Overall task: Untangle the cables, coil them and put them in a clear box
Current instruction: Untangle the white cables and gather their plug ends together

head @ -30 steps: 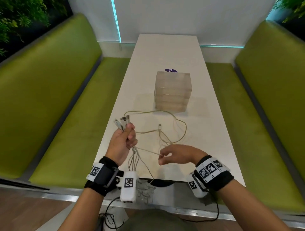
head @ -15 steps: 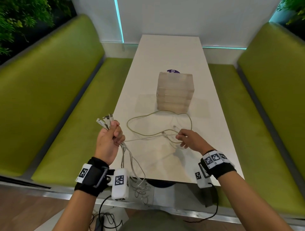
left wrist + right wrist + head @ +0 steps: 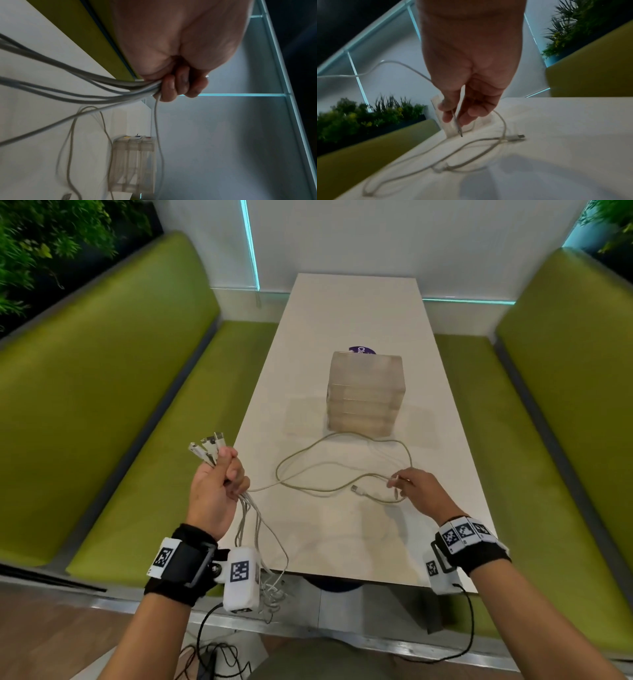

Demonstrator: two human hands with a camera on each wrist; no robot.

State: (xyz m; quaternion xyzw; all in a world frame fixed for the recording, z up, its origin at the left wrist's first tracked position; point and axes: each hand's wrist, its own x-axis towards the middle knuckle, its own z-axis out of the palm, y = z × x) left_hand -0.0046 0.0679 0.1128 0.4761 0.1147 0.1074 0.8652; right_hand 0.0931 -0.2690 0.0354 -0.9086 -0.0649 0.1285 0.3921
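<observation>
My left hand (image 3: 219, 477) is raised off the table's left edge and grips a bundle of white cables (image 3: 96, 86); their plug ends (image 3: 207, 448) stick up above the fist and the rest hangs down past my wrist. A beige cable (image 3: 342, 467) lies in loose loops on the white table (image 3: 342, 313). My right hand (image 3: 416, 486) pinches one cable end (image 3: 457, 124) between thumb and fingertips just above the table. Another plug (image 3: 358, 489) lies free on the table. A stack of clear boxes (image 3: 366, 393) stands behind the loops.
Green padded benches (image 3: 113, 392) run along both sides of the table. A purple sticker (image 3: 361, 350) peeks out behind the boxes. Plants (image 3: 41, 244) stand at the far left and far right. Tangled cable ends dangle below the table's near edge (image 3: 274, 590).
My left hand has lifted the cable bundle further left, off the table's edge. My right hand has moved right and away from me, and now pinches a cable end; the loops have spread wider.
</observation>
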